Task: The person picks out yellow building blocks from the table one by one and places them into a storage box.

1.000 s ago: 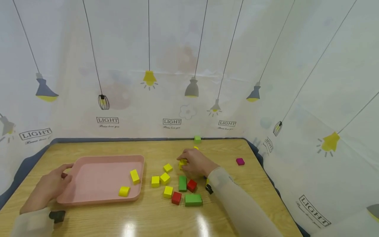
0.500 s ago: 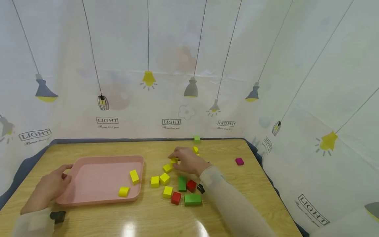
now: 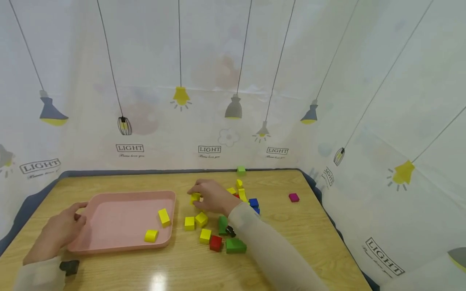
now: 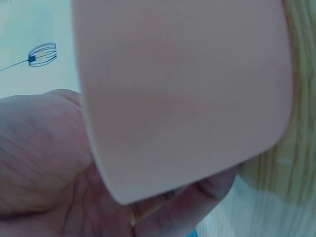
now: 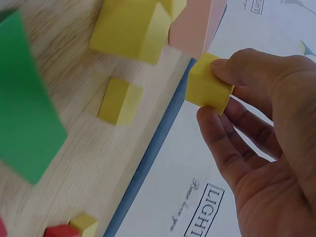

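Observation:
My right hand (image 3: 214, 197) pinches a yellow block (image 5: 210, 84) between thumb and fingertips, above the table near the tray's right side. At the left, my left hand (image 3: 61, 228) grips the rim of a pink tray (image 3: 120, 218); the left wrist view shows its fingers around the tray's corner. Inside the tray lie a yellow rectangular block (image 3: 164, 217) and a yellow rounded block (image 3: 151, 235). Just right of the tray sit yellow cubes, among them a left one (image 3: 189, 223) and a nearer one (image 3: 205, 236).
Near the right forearm are a red block (image 3: 215, 243) and a green block (image 3: 236, 245). Behind it stand blue blocks (image 3: 253, 203) and a yellow arch-like piece (image 3: 242, 195). A magenta block (image 3: 293, 197) lies far right, a light green one (image 3: 241, 170) at the back edge.
My right hand has moved left toward the tray with the yellow block, uncovering blue and yellow blocks behind it. The left hand stays on the tray.

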The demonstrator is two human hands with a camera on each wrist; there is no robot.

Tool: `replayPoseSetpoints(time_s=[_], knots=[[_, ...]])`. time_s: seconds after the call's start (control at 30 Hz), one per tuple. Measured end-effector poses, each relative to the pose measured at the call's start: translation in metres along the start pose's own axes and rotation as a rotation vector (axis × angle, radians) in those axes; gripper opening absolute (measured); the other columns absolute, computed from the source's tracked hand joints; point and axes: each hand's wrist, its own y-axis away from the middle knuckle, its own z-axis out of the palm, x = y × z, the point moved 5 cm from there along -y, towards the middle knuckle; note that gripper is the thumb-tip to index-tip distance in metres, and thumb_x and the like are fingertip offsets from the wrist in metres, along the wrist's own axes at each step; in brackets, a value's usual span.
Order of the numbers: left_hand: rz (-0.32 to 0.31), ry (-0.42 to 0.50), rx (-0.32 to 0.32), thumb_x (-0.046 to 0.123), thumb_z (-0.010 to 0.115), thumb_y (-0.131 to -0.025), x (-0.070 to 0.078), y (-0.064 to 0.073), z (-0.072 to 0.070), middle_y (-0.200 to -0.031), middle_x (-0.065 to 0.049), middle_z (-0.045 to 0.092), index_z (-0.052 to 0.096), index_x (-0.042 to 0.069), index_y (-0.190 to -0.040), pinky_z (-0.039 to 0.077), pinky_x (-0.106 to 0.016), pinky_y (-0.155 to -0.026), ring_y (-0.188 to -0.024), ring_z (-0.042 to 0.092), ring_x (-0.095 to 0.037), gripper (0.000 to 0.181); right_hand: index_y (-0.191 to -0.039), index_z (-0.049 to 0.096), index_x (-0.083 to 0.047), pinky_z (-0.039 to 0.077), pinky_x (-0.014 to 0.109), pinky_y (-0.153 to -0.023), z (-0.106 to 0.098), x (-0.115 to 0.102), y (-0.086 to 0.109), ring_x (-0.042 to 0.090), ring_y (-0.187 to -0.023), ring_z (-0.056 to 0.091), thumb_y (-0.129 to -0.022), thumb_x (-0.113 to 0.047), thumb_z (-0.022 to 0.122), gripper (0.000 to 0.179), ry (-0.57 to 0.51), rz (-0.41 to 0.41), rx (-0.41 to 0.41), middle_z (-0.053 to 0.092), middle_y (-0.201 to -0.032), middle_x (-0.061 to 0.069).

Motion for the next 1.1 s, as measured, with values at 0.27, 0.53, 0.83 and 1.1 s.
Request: replayPoseSetpoints(time_s=[0.27,0.53,0.83,1.1], knots=[[0.053,0.008,-0.003,0.011,0.053,-0.114,-0.001,0.000,0.000,-0.133,-0.045,0.070,0.039,-0.015,-0.162,0.060,-0.062,-0.089,-0.110,0.074,-0.054,0.057,-0.147,0.081,-0.014,0.060,0.018,-0.102,0.008,-0.028,-0.018,0.012,-0.112,0.072,-0.109,-0.020,0.083,0.038,-0.002,-0.044,-0.010,0.080,-0.138,0.002],[0.042,0.012,-0.009,0.011,0.052,-0.114,-0.002,0.000,-0.001,-0.134,-0.046,0.068,0.038,-0.015,-0.163,0.059,-0.064,-0.091,-0.110,0.073,-0.052,0.057,-0.145,0.082,-0.015,0.057,0.014,-0.097,0.015,-0.064,-0.035,0.007,-0.107,0.069,-0.108,-0.020,0.085,0.038,0.010,-0.113,-0.015,0.079,-0.133,0.000],[0.016,0.017,-0.004,0.011,0.055,-0.115,-0.002,0.000,0.000,-0.135,-0.047,0.066,0.037,-0.014,-0.164,0.060,-0.065,-0.092,-0.107,0.073,-0.050,0.058,-0.147,0.081,-0.018,0.053,0.010,-0.105,0.031,-0.104,-0.050,0.002,-0.114,0.067,-0.110,-0.024,0.083,0.038,0.070,-0.152,-0.064,0.077,-0.140,-0.006],[0.021,0.010,0.001,0.010,0.055,-0.114,-0.004,0.000,0.000,-0.135,-0.046,0.067,0.037,-0.014,-0.164,0.060,-0.065,-0.093,-0.108,0.074,-0.052,0.058,-0.154,0.077,-0.031,0.049,0.008,-0.098,0.052,-0.132,-0.060,-0.003,-0.110,0.062,-0.112,-0.034,0.080,0.042,0.111,-0.111,-0.169,0.073,-0.137,-0.017]])
